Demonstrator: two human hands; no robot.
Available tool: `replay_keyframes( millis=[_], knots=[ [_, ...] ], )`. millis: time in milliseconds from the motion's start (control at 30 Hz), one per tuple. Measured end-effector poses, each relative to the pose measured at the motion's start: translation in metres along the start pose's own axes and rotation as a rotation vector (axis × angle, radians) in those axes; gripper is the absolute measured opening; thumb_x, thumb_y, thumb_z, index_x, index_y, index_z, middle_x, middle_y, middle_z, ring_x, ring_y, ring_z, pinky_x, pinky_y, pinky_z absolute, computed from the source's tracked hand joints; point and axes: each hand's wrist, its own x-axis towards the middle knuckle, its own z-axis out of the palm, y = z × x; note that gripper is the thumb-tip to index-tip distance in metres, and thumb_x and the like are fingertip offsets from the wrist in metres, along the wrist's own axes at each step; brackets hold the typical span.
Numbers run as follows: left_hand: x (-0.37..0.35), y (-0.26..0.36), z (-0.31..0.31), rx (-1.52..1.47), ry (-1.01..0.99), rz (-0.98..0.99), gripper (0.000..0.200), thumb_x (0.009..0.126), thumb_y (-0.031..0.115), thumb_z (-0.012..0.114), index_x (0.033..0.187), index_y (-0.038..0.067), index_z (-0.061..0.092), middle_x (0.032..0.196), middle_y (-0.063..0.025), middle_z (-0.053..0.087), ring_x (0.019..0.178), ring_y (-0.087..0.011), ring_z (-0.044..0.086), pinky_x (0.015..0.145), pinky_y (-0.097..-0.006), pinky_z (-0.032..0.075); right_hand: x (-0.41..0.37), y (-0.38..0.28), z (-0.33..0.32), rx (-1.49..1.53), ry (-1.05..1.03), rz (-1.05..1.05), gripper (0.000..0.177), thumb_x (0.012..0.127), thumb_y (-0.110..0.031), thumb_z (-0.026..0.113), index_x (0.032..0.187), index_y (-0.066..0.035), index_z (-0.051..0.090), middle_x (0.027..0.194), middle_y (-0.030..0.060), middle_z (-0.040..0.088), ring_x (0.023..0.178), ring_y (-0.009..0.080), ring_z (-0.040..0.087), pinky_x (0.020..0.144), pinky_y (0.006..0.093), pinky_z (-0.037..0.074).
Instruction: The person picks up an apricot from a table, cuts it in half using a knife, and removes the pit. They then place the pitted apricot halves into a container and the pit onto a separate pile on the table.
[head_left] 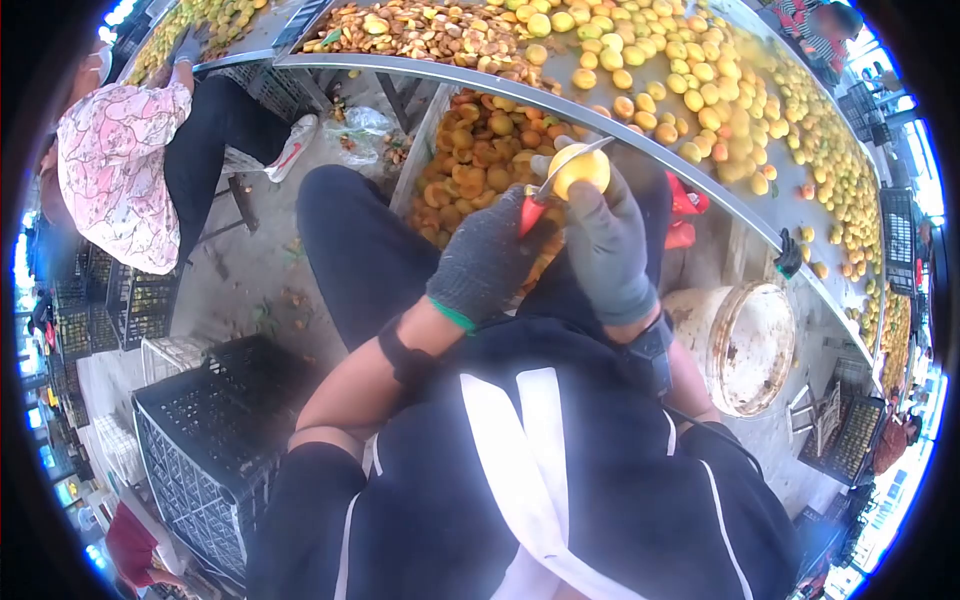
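My left hand point(490, 250), in a dark grey glove with a green cuff edge, is closed around the red handle of a knife point(533, 212). The knife's curved blade reaches up to the right, against a yellow apricot point(583, 178). Closed on that apricot is my right hand point(608, 240), in a lighter grey glove, its fingers partly hidden behind the fruit. Both hands are above my lap. Beyond them, between my knees and the table, a wooden-sided box holds many apricot halves point(465, 165).
A metal-edged table point(690, 175) curves ahead, bearing whole apricots point(720, 110) and a pile of apricot pieces point(420, 35). A dark glove point(789, 253) is at its edge. A stained white bucket point(755, 345) stands right, a black crate point(210, 440) left. A seated person point(125, 170) works at left.
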Motion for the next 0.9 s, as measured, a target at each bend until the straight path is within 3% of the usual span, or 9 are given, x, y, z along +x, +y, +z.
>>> replay_keyframes(
  millis=[100,133,400,467,600,667,800,867,900],
  knots=[
    [0.002,-0.004,0.006,0.101,-0.017,-0.057,0.030,0.088,0.023,0.064,0.108,0.004,0.053,0.082,-0.0222,0.065,0.078,-0.0411,0.064,0.065,-0.0503,0.049,-0.004,0.019,0.008,0.251,0.103,0.042,0.045,0.097,-0.030,0.060,0.129,0.002,0.052,0.117,0.0116,0.064,0.108,0.0171,0.058,0.100,0.0297,0.040],
    [0.005,-0.006,0.004,0.103,-0.013,-0.057,0.030,0.088,0.023,0.064,0.108,0.004,0.053,0.082,-0.0222,0.065,0.078,-0.0411,0.064,0.065,-0.0503,0.049,-0.001,0.015,0.006,0.170,0.049,0.074,0.048,0.100,-0.031,0.053,0.135,0.001,0.045,0.124,0.0123,0.059,0.117,0.0194,0.055,0.101,0.0353,0.042],
    [0.000,-0.012,-0.001,0.339,0.011,0.025,0.031,0.086,0.019,0.064,0.112,0.006,0.054,0.080,-0.0205,0.065,0.076,-0.0386,0.065,0.064,-0.0485,0.051,0.003,-0.001,-0.018,-0.304,-0.072,0.058,0.043,0.101,-0.022,0.050,0.137,0.001,0.044,0.124,0.0095,0.057,0.118,0.0229,0.056,0.103,0.0380,0.042],
    [-0.001,-0.014,0.003,0.346,0.020,0.034,0.032,0.086,0.018,0.063,0.113,0.006,0.054,0.080,-0.0202,0.065,0.076,-0.0383,0.065,0.065,-0.0487,0.051,-0.005,0.016,-0.007,0.145,0.015,0.048,0.042,0.100,-0.017,0.052,0.137,0.001,0.044,0.125,0.0099,0.057,0.119,0.0230,0.056,0.104,0.0385,0.041],
    [0.005,-0.014,-0.006,0.446,-0.025,-0.050,0.035,0.086,0.019,0.067,0.116,0.004,0.058,0.087,-0.0211,0.067,0.081,-0.0376,0.066,0.071,-0.0456,0.053,0.002,0.017,-0.008,0.195,0.061,0.123,0.041,0.100,-0.018,0.052,0.136,0.000,0.045,0.125,0.0104,0.057,0.117,0.0226,0.056,0.104,0.0388,0.041],
    [0.006,-0.014,-0.011,0.464,-0.062,-0.061,0.036,0.085,0.018,0.067,0.118,0.004,0.058,0.088,-0.0208,0.067,0.082,-0.0374,0.066,0.071,-0.0458,0.053,0.005,0.007,-0.015,0.028,-0.021,0.174,0.040,0.099,-0.023,0.057,0.131,0.000,0.049,0.114,0.0059,0.059,0.110,0.0129,0.055,0.100,0.0278,0.040],
    [-0.002,-0.022,-0.008,0.461,0.042,0.070,0.033,0.083,0.014,0.060,0.114,0.006,0.054,0.083,-0.0181,0.066,0.079,-0.0355,0.066,0.067,-0.0481,0.051,0.004,0.003,-0.013,-0.309,-0.001,0.117,0.042,0.099,-0.025,0.057,0.130,0.002,0.050,0.116,0.0065,0.059,0.111,0.0137,0.055,0.101,0.0291,0.040],
    [-0.003,-0.019,-0.005,0.456,0.051,0.063,0.031,0.083,0.014,0.060,0.113,0.006,0.054,0.083,-0.0175,0.066,0.079,-0.0350,0.066,0.066,-0.0478,0.051,0.001,0.017,-0.015,0.200,-0.030,0.141,0.041,0.098,-0.022,0.058,0.130,0.002,0.050,0.119,0.0076,0.060,0.112,0.0151,0.056,0.102,0.0288,0.041],
    [-0.004,-0.017,-0.005,0.454,0.060,0.056,0.030,0.084,0.013,0.060,0.112,0.007,0.054,0.083,-0.0169,0.066,0.078,-0.0346,0.067,0.066,-0.0474,0.051,0.001,0.018,-0.012,0.200,-0.029,0.143,0.041,0.098,-0.022,0.058,0.130,0.002,0.050,0.119,0.0076,0.060,0.112,0.0151,0.056,0.102,0.0288,0.041]
  ],
)
